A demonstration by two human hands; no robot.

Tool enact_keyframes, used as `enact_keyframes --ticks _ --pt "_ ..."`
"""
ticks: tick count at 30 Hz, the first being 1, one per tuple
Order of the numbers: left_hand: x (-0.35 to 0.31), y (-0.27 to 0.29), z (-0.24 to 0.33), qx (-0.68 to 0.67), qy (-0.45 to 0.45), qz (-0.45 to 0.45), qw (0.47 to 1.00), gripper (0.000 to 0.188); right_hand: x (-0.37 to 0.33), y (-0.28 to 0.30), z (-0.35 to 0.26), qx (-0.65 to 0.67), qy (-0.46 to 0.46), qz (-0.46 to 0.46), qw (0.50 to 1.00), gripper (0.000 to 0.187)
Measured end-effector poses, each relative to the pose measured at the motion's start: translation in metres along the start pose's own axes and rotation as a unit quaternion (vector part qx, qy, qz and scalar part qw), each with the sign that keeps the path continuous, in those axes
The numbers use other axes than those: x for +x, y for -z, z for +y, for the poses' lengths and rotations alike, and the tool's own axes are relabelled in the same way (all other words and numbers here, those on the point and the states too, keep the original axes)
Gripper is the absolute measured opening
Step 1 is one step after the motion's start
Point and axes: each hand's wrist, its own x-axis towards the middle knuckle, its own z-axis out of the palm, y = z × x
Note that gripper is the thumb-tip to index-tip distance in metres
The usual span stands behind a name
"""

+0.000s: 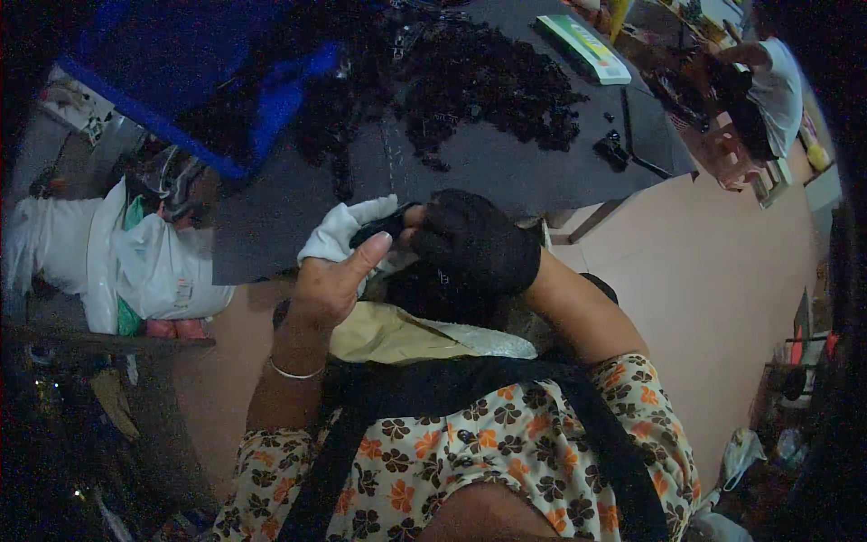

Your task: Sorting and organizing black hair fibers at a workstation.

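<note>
1. Pinching a small black thing (383, 225) in the clock's middle is the left hand (338, 265).
2. The right hand (479, 242) curls beside it; I can't tell its grip.
3. Black bits (488, 86) at 12 o'clock may be left; I can't tell what's done.

right hand (471, 237) in black glove (497, 257); pale bangle (295, 373); cream shirt (470, 429), orange and brown flowers (402, 494); black straps (620, 443).
</note>
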Motion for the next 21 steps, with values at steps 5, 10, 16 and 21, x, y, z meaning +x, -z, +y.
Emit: enact_keyframes --ticks 5,10,16,21 --pt "-0.001 -0.002 0.01 0.109 0.018 0.0 0.994 0.035 0.005 0.005 -0.003 0.021 -0.018 -0.034 0.999 0.025" --pt "-0.004 -0.006 0.004 0.001 0.022 0.012 1.0 0.028 0.004 0.001 -0.004 0.012 -0.025 -0.021 0.999 0.023" --pt "-0.006 -0.008 0.005 0.029 0.006 0.07 0.997 0.024 0.006 0.005 -0.01 0.008 -0.033 -0.007 0.999 0.028" --pt "-0.007 -0.003 0.0 0.07 -0.023 0.071 0.995 0.023 0.008 0.0 -0.007 -0.004 -0.058 -0.003 0.998 0.031"
